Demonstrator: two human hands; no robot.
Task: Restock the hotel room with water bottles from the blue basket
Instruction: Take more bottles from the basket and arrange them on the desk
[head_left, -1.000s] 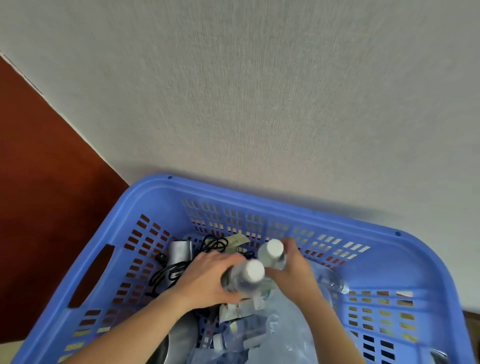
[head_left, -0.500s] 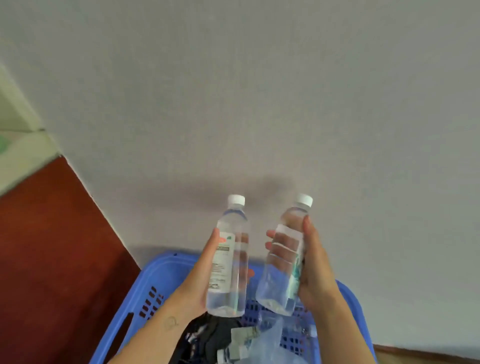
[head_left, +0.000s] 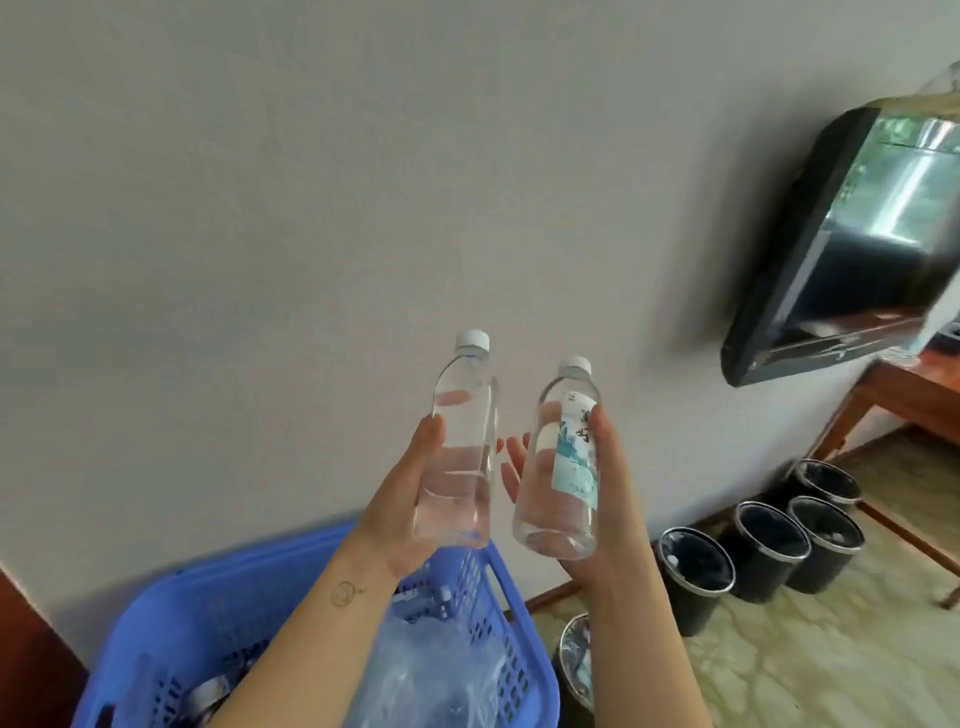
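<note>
My left hand (head_left: 400, 499) grips a clear water bottle (head_left: 460, 447) with a white cap, held upright in front of the grey wall. My right hand (head_left: 613, 499) grips a second water bottle (head_left: 561, 467) that has a teal label and a white cap; it tilts slightly right. Both bottles are lifted above the blue basket (head_left: 498, 603), which sits at the lower left. Inside the basket I see clear plastic wrap and more bottles, partly hidden by my left forearm.
A black TV (head_left: 852, 228) hangs on the wall at the upper right. Below it stands a wooden table (head_left: 904, 395). Several black bins (head_left: 763, 545) with liners stand on the patterned floor to the right of the basket. A dark wooden panel shows at the lower left.
Both hands lifted a bottle each out of the basket and raised them. The view swung up and to the right, bringing the TV, table and bins into sight.
</note>
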